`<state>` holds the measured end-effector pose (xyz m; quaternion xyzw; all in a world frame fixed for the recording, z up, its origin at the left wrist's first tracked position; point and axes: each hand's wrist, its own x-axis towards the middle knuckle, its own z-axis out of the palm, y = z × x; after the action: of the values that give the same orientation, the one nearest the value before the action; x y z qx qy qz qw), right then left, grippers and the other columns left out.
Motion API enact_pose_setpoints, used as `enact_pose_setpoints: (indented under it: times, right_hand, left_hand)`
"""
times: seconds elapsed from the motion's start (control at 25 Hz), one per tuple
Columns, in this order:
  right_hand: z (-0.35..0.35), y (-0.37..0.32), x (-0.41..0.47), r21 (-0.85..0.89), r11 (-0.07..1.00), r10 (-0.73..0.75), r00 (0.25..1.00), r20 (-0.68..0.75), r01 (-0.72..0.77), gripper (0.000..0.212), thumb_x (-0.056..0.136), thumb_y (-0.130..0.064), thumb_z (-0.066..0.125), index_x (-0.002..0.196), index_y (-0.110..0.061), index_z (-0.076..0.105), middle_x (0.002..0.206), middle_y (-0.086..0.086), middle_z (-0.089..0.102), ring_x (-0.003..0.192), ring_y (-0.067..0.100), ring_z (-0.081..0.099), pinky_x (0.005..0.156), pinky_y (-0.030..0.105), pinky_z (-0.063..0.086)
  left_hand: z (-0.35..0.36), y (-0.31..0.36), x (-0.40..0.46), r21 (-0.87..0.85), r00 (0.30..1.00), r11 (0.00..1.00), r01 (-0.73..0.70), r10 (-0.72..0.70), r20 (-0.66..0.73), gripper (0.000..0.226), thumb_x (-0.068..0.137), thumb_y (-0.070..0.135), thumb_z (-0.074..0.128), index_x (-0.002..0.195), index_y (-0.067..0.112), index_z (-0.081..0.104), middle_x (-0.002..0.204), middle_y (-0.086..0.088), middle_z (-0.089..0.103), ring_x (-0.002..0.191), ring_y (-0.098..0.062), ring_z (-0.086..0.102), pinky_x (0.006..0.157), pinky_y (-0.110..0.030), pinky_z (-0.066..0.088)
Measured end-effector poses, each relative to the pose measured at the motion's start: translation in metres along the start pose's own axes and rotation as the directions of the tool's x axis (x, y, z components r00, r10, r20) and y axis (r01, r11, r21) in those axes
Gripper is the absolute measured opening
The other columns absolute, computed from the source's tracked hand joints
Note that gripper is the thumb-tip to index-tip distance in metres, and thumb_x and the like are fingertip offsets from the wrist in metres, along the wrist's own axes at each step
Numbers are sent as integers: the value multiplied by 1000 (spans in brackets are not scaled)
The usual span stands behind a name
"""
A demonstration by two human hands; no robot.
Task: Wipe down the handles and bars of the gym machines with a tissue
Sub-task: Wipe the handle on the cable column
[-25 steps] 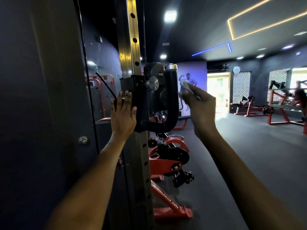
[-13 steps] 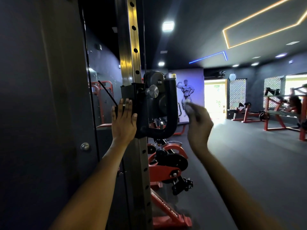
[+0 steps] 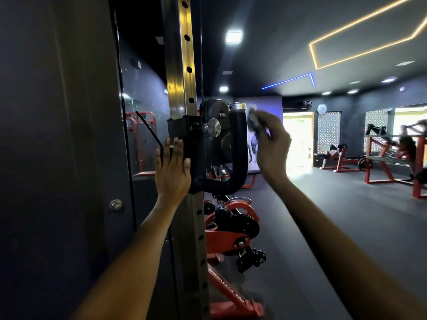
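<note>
A black U-shaped handle [image 3: 239, 155] with a silver cap sticks out from the carriage on the steel upright post [image 3: 182, 65], which is drilled with holes. My left hand [image 3: 172, 168] lies flat, fingers straight, against the black carriage bracket [image 3: 179, 129] on the post. My right hand [image 3: 270, 144] pinches a crumpled pale tissue [image 3: 252, 117] and holds it against the upper right side of the handle, just below the cap. The tissue is blurred.
A dark panel [image 3: 57, 158] with a round knob fills the left. Red plate-loaded machines [image 3: 231, 229] stand low behind the post, and more red frames [image 3: 392, 162] stand far right. Dark rubber floor [image 3: 335, 227] stretches out to the right.
My right hand dropped lower and away from the handle, then came back up against its upper part with the tissue. My left hand has stayed flat on the bracket.
</note>
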<state>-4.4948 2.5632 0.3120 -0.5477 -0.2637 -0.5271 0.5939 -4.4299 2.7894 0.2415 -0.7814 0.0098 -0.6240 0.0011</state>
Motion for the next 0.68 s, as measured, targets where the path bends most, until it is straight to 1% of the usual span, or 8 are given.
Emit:
enact_pose_setpoints:
  times: [0.04, 0.16, 0.28, 0.32, 0.4, 0.52, 0.6, 0.68]
  right_hand:
    - [7, -8, 14, -33, 994, -105, 994, 17, 105, 20, 86, -5, 61, 100, -15, 71, 97, 1, 67, 91, 9, 61, 84, 20, 48]
    - [3, 5, -23, -253, 933, -239, 967, 91, 255, 25, 80, 8, 59, 99, -4, 72, 101, 11, 65, 97, 9, 54, 89, 6, 38]
    - [-32, 22, -81, -376, 783, -388, 862, 326, 495, 26, 81, 6, 57, 103, -2, 70, 101, 15, 64, 97, 17, 52, 87, 16, 43]
    - [-35, 21, -73, -341, 781, -405, 840, 362, 524, 26, 84, 4, 54, 105, -1, 69, 100, 15, 64, 96, 15, 52, 86, 16, 42]
    - [-22, -1, -28, -312, 829, -369, 873, 318, 464, 29, 91, -10, 44, 108, -3, 67, 97, 13, 62, 94, 8, 51, 82, 12, 38]
    - [3, -19, 15, -401, 774, -374, 865, 334, 489, 25, 91, -10, 48, 105, -2, 66, 96, 9, 60, 94, 17, 49, 77, 17, 38]
    - [-4, -4, -13, -454, 634, -444, 775, 449, 626, 27, 85, -4, 46, 100, 3, 67, 97, 15, 62, 94, 21, 43, 75, 23, 40]
    - [-27, 9, -67, -406, 561, -433, 674, 599, 721, 37, 79, -2, 37, 100, 5, 67, 99, 16, 63, 95, 23, 43, 70, 30, 48]
  left_hand:
    - [1, 5, 0, 2, 999, 1000, 30, -30, -15, 55, 101, 29, 19, 150, 4, 26, 157, -12, 25, 146, -21, 4, 118, -34, -14]
    - [6, 9, -2, -25, 997, 998, 56, -57, -52, 54, 101, 27, 18, 150, 4, 23, 158, -13, 22, 147, -18, -8, 119, -34, -13]
    - [9, 1, -4, -6, 998, 1000, 5, -5, -65, 55, 102, 30, 20, 150, 4, 23, 158, -12, 24, 147, -14, -15, 119, -34, -12]
    - [10, 1, -4, -3, 998, 1000, 4, -4, -70, 55, 102, 30, 21, 150, 4, 24, 157, -12, 24, 147, -13, -15, 119, -34, -12]
    - [10, 3, -5, 1, 997, 1000, 18, -18, -81, 55, 102, 30, 21, 150, 4, 23, 157, -12, 25, 147, -12, -14, 119, -34, -12]
    - [9, 3, -6, 11, 997, 1000, 5, -4, -75, 55, 102, 32, 20, 150, 4, 23, 157, -12, 26, 147, -11, -13, 119, -34, -12]
    - [8, 1, -7, 18, 998, 1000, -4, 6, -63, 55, 102, 33, 18, 149, 4, 23, 157, -12, 26, 147, -10, -13, 119, -33, -13]
    - [7, -1, -7, 14, 999, 1000, -9, 9, -45, 56, 102, 33, 19, 150, 3, 23, 157, -12, 25, 147, -10, -13, 119, -33, -13]
